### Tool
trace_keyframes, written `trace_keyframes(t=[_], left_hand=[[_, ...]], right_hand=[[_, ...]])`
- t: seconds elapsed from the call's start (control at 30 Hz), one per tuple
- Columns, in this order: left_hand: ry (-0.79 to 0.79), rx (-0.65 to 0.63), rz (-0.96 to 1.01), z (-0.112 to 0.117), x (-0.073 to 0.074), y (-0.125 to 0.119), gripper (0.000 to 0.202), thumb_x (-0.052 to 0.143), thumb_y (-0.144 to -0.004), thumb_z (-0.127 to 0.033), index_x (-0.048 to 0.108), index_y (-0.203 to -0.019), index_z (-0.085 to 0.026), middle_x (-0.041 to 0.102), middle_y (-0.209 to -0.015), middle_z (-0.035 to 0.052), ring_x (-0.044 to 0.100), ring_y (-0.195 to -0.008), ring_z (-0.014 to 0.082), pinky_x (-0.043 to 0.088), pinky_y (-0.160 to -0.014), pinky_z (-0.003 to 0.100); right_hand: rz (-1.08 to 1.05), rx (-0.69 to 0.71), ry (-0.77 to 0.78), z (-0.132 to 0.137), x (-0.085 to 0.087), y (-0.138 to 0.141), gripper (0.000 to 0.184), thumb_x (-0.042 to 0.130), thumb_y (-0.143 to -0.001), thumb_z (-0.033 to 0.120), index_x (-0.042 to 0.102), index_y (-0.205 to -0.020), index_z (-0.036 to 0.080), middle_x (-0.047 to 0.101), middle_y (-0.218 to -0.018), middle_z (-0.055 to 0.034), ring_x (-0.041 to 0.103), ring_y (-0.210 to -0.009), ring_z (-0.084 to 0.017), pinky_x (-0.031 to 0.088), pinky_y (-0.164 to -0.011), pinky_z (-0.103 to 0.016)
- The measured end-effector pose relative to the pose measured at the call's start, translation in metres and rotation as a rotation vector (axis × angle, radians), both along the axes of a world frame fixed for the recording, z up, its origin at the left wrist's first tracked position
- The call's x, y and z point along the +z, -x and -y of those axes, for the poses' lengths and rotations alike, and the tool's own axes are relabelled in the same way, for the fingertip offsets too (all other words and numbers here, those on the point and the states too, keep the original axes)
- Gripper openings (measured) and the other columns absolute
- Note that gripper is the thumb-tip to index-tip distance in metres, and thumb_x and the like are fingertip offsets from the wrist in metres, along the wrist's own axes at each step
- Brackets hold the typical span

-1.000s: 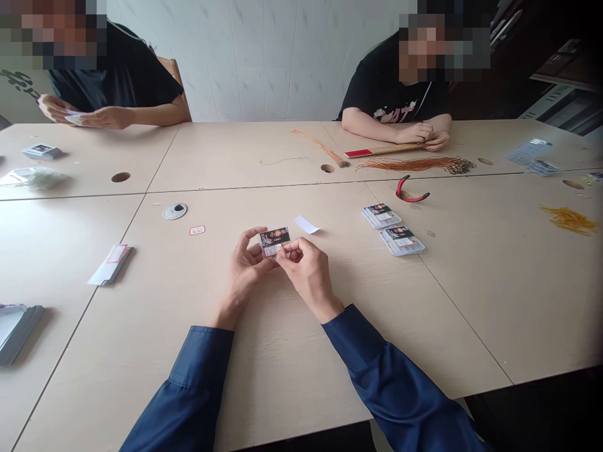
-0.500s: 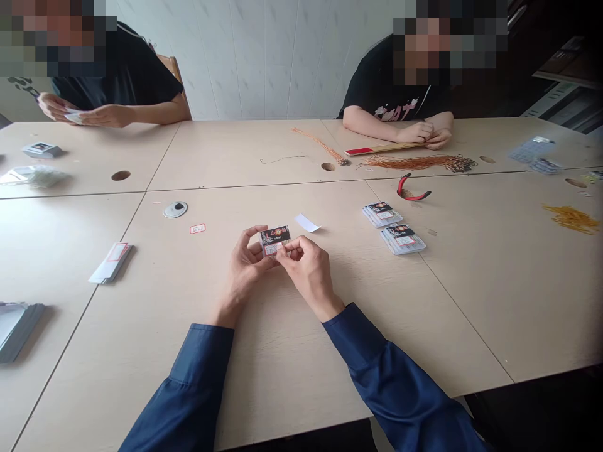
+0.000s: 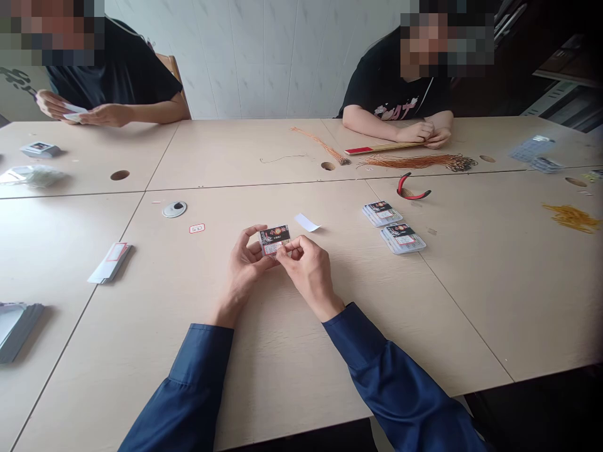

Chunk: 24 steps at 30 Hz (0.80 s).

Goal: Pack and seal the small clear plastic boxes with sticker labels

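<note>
Far to the left of the fingers, a stack of grey packets (image 3: pixel 16 333) lies at the edge of the pale wood surface (image 3: pixel 292 376). Closer in sit a bundle of white paper sleeves (image 3: pixel 109 263), a round cable grommet (image 3: pixel 174 209) and a small red-edged label (image 3: pixel 196 228). The left hand (image 3: pixel 244 267) curls around the left side of a packaged black-and-white card (image 3: pixel 274 240), while the right hand (image 3: pixel 308 271) closes in from the other side. Their fingers (image 3: pixel 287 252) hold the card in a narrow pinch, tilted slightly, with its lower edge partly hidden. Little has changed: the card and both hands stay almost where they were, and only the view shifts slightly. Just beyond the fingers lies a white paper slip (image 3: pixel 307 222). Farther right are two packaged card stacks (image 3: pixel 391 227), red-handled pliers (image 3: pixel 409 188) and loose yellow strands (image 3: pixel 571 218). Beyond these, a seated co-worker's hands (image 3: pixel 426 133) rest just behind a tangle of orange cords (image 3: pixel 419 162).
</note>
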<state>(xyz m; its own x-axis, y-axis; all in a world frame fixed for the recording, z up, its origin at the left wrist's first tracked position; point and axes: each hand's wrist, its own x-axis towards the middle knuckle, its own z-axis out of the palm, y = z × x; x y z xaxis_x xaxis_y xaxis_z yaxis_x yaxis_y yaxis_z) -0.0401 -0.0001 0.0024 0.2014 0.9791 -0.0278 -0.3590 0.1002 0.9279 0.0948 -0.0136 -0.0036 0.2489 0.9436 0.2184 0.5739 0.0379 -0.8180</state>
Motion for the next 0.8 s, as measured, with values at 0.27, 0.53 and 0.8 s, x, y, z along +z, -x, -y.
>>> trace_keyframes(t=[0.27, 0.53, 0.8], left_hand=[[0.005, 0.003, -0.005, 0.0010, 0.0002, -0.0003, 0.058, 0.085, -0.070, -0.026, 0.051, -0.118, -0.022, 0.076, -0.100, 0.0075, 0.074, -0.085, 0.0212, 0.059, -0.081, 0.035], [0.044, 0.050, -0.012, -0.0008, -0.0022, -0.0014, 0.054, 0.083, -0.072, -0.029, 0.053, -0.115, -0.021, 0.075, -0.094, 0.0067, 0.074, -0.084, 0.0222, 0.060, -0.081, 0.039], [0.062, 0.062, -0.032, -0.0001, 0.0012, -0.0021, 0.054, 0.084, -0.070, -0.029, 0.053, -0.113, -0.021, 0.075, -0.094, 0.0067, 0.073, -0.084, 0.0225, 0.060, -0.079, 0.037]], right_hand=[[0.004, 0.013, -0.009, 0.0000, -0.0024, -0.0006, 0.017, 0.064, -0.081, 0.037, 0.063, -0.074, 0.022, 0.065, -0.062, 0.0017, 0.057, -0.054, -0.015, 0.040, -0.055, -0.026], [-0.005, 0.029, 0.009, 0.0003, -0.0007, 0.0001, 0.017, 0.063, -0.080, 0.037, 0.061, -0.073, 0.022, 0.066, -0.063, 0.0011, 0.057, -0.054, -0.014, 0.039, -0.055, -0.026], [0.006, 0.042, 0.011, 0.0008, 0.0002, -0.0001, 0.017, 0.062, -0.081, 0.037, 0.060, -0.072, 0.022, 0.067, -0.063, 0.0013, 0.056, -0.053, -0.014, 0.038, -0.055, -0.026]])
